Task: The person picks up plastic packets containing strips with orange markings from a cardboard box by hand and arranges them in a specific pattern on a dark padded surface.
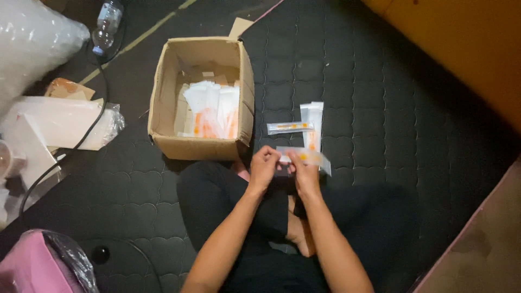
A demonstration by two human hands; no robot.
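Hands, left (264,164) and right (302,168), pinch a clear plastic sachet with orange print (304,157), lying crosswise, tipping down rightward.

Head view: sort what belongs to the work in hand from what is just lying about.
In hand:
- clear packet held by left hand and right hand
- two like packets on the mat
- cardboard box holding more packets

Lying about:
- plastic bottle
- black cable
- pink bag
- white wrapped bundle

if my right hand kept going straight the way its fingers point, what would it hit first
Most likely the clear packet that the right hand already pinches; beyond it, the white sachets lying on the dark mat, though depth is unclear.
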